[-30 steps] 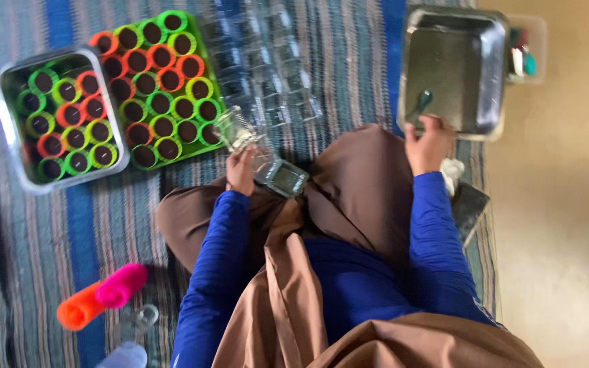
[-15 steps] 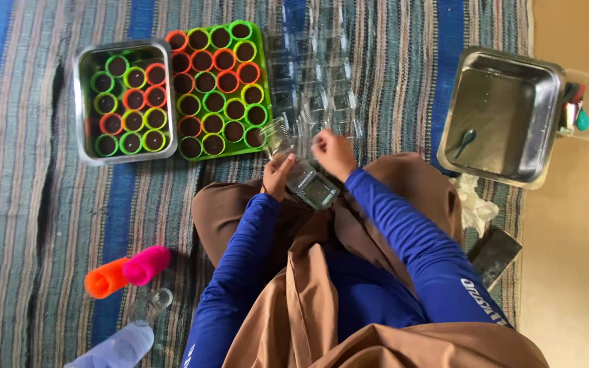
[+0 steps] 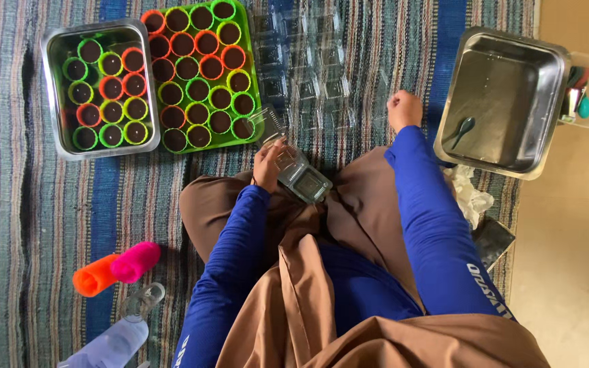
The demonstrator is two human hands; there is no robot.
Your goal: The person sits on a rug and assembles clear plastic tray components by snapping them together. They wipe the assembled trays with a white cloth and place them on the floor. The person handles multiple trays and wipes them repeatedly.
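Our right hand (image 3: 404,109) moved right, fist closed on nothing; left hand (image 3: 269,163) grips the nearer clear box (image 3: 299,176).

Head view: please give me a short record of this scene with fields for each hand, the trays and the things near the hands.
left hand: left hand holds an open clear plastic box over the lap
right hand: right hand closed in a fist above the rows of clear boxes; contents cannot be told
left trays: metal tray and green tray, both full of coloured cups with dark filling
right pan: steel pan with a spoon inside
floor: striped mat
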